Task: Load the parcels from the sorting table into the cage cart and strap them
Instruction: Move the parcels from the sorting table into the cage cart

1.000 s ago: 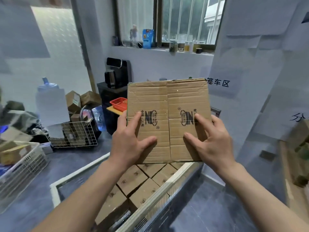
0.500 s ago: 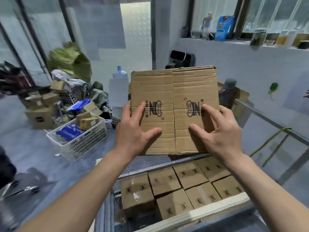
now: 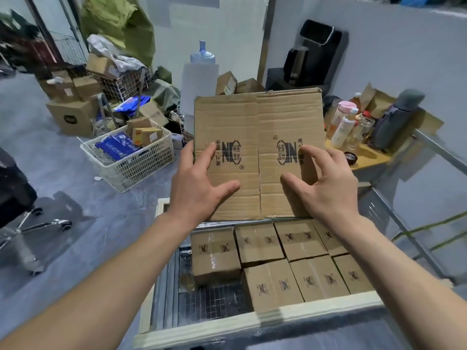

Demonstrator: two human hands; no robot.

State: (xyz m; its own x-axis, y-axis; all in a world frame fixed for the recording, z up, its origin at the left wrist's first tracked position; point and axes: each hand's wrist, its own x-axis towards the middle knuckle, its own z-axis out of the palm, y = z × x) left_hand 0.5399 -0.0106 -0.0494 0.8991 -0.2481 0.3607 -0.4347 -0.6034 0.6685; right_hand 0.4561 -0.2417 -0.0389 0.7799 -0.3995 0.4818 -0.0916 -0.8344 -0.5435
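Note:
I hold a brown cardboard parcel (image 3: 257, 122) with printed logos in front of me, above the far end of the cage cart (image 3: 252, 322). My left hand (image 3: 199, 188) grips its left side, thumb lying across the top face. My right hand (image 3: 326, 188) grips the right side with arched fingers on the top face. Below the parcel, several matching taped parcels (image 3: 300, 238) lie packed in rows on the cart's wire floor. A strip of bare wire floor (image 3: 209, 301) shows at the cart's near left.
A white plastic basket (image 3: 141, 162) with blue packets and small boxes stands on the floor at left. An office chair base (image 3: 45, 223) is at far left. Right of the cart is a yellow table (image 3: 366, 160) with bottles, and a metal rail (image 3: 439, 152).
My view has swung left and downward, and the parcel has come lower over the cart. More of the packed parcels inside the cart now show. Both hands keep their hold.

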